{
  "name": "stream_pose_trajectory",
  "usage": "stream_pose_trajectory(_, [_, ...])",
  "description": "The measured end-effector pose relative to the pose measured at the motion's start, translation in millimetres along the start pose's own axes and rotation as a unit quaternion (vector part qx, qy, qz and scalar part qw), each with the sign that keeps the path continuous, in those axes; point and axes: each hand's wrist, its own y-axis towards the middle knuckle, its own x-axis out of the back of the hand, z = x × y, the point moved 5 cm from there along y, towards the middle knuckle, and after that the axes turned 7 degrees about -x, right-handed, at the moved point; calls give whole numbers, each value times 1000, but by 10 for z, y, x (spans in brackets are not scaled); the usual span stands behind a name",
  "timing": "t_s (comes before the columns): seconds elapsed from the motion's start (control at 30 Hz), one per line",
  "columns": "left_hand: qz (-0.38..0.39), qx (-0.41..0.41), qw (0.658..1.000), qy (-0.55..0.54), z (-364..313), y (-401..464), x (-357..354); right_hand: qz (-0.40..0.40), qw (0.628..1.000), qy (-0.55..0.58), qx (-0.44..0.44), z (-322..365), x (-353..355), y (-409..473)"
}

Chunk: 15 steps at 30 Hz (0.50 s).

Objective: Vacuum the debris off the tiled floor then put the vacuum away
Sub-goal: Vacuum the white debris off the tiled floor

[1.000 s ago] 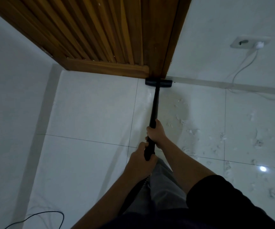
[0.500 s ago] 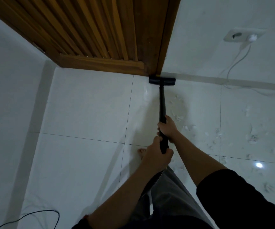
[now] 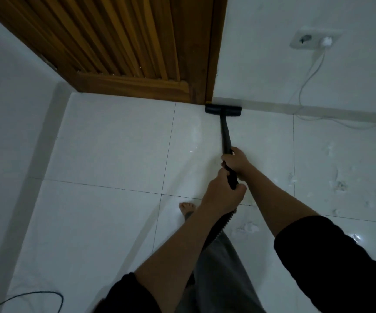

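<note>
Gripping the black vacuum wand (image 3: 226, 136) low on its shaft, your left hand (image 3: 224, 195) wraps the end nearest you and your right hand (image 3: 235, 162) closes round it just above, the ribbed hose (image 3: 218, 229) trailing back beside your leg. The wand's long axis runs away from you, tilted slightly left, pointing at the wall. Its floor head (image 3: 223, 110) lies crosswise on the tiled floor (image 3: 114, 143) against the skirting beside the wooden door (image 3: 137, 41), with debris (image 3: 338, 184) scattered well to the right.

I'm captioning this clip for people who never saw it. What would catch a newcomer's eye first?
Both hands, the left hand nearer and the right hand further, grip a black vacuum wand whose flat black floor head sits against the wall base beside the slatted brown wooden door. White scraps of debris litter the glossy white tiles to the right.
</note>
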Motion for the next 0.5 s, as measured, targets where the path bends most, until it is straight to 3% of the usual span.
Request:
stream_pose_trajectory(0.23, [-8,4,1000,7,61,-94,-286,18,1000,4,-7,-229,115,20])
stream_pose_trajectory(0.5, [-29,24,999,-9,71,-213,-129,14,1000,25,1,-180,14,-25])
